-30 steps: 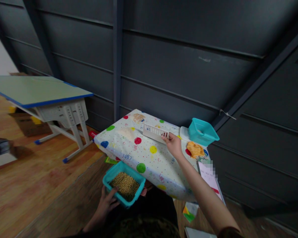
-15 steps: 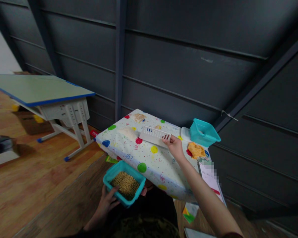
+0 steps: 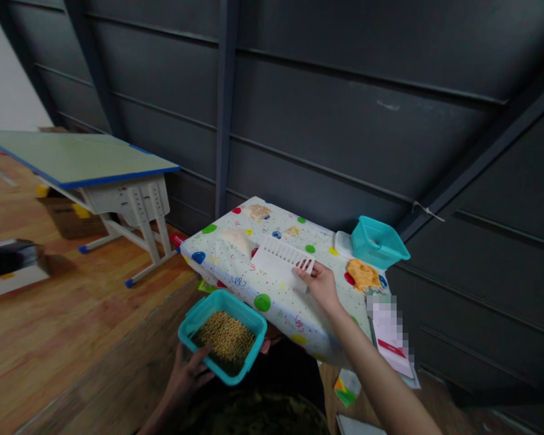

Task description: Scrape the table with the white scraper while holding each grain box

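My left hand grips the near-left rim of a teal plastic basin, its thumb over the edge. Inside lie yellowish beans, with darker green ones along the near side. The basin is below the table's front edge, close to my lap. Over the table, my right hand pinches the right end of a white slotted plastic panel, its row of slots along the upper edge. Just left of the panel is a pale heap of grains. A tan heap lies at the far corner, and a small yellowish one behind the panel.
The balloon-print tablecloth covers the table. At its right are another teal basin, a white lid, an orange cloth and a clipboard with paper. A green-topped desk stands left; a dark wall rises behind.
The white panel has tilted so more of its flat face shows, with my right hand slightly lower. The basin in my left hand has shifted a little left. The view has turned slightly.
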Available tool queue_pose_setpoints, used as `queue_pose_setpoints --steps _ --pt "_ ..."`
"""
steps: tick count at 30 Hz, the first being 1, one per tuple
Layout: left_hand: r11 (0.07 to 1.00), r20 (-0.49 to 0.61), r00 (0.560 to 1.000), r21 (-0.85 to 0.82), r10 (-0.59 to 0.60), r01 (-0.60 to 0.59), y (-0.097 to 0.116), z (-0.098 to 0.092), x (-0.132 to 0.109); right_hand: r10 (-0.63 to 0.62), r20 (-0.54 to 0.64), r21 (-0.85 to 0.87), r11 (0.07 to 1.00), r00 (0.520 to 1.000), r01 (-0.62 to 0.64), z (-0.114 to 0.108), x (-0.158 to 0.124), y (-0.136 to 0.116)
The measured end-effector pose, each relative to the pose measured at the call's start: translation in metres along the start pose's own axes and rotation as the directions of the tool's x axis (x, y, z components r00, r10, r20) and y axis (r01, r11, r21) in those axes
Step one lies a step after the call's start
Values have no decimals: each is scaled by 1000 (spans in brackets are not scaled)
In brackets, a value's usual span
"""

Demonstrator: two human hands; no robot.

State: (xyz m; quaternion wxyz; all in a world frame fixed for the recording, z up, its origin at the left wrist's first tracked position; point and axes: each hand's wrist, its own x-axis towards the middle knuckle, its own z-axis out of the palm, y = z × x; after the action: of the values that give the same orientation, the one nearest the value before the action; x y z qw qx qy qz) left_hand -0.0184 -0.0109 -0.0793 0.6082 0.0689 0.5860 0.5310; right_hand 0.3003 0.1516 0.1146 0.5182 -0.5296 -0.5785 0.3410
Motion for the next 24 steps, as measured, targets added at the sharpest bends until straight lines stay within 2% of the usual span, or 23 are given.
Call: queue_pose_setpoints --steps 4,8,14,21,24 --pt "998 30 997 6 70 -70 10 3 -15 -15 -41 -81 997 999 12 1 -18 0" --pt "997 72 994 -16 77 -76 19 10 -26 -58 -68 -211 977 996 43 6 -35 -7" --pt "995 64 993 3 96 -96 28 21 -34 -146 -8 -319 938 989 136 20 -75 -19" --pt "997 55 996 0 75 -75 34 27 -39 -341 158 -280 885 927 373 32 -125 -19" --pt "997 43 996 -2 79 -79 33 26 -36 -330 98 -278 897 939 344 31 -129 -22"
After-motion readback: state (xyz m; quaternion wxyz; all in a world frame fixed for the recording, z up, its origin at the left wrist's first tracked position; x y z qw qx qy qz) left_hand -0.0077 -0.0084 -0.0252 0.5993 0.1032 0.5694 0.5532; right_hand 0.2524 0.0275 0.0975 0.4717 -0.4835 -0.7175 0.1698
